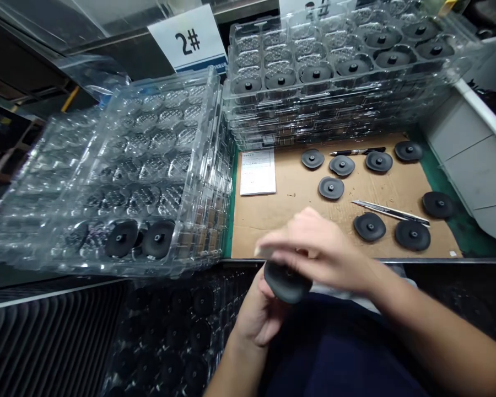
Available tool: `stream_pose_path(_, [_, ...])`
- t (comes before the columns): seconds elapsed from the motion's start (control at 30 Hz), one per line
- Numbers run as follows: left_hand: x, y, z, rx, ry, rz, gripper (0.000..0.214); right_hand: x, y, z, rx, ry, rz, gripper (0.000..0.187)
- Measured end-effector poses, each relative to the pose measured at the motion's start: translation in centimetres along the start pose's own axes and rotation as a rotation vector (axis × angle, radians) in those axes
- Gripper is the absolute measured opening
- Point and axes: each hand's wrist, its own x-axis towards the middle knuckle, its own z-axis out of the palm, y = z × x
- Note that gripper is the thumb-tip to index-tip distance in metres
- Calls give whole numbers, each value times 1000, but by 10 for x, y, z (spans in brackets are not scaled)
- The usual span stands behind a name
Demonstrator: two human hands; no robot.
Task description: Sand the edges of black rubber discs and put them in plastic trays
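My left hand (258, 314) is closed round a black round disc (287, 284), holding it from below just in front of the bench edge. My right hand (318, 251) lies over the top of the same disc, fingers stretched leftward and smeared by motion, with something pale at the fingertips that I cannot make out. Several more black discs (330, 188) lie loose on the brown cardboard sheet (289, 209) beyond my hands.
A tilted stack of clear plastic trays (149, 160) at left holds two discs (157, 238). Another tray stack (334, 82) with several discs stands at the back. A pen (357, 151), a utility knife (391, 212) and a paper slip (257, 172) lie on the cardboard. A "2#" sign (188, 39) stands behind.
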Motion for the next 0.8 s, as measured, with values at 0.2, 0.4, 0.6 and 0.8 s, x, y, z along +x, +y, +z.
stream_pose_path(0.2, [-2,2,-6,-228,-162,-69,57,-23,98,21,-77,130,414,29])
stream_pose_path(0.4, [2,5,-5,-291,-226,-126,58,-65,81,46,-134,261,452,34])
stream_pose_path(0.6, [1,6,-3,-24,-270,3,63,-89,45,49,10,184,440,25])
stream_pose_path(0.8, [-2,3,2,1024,-133,522,99,-102,26,37,44,414,532,16])
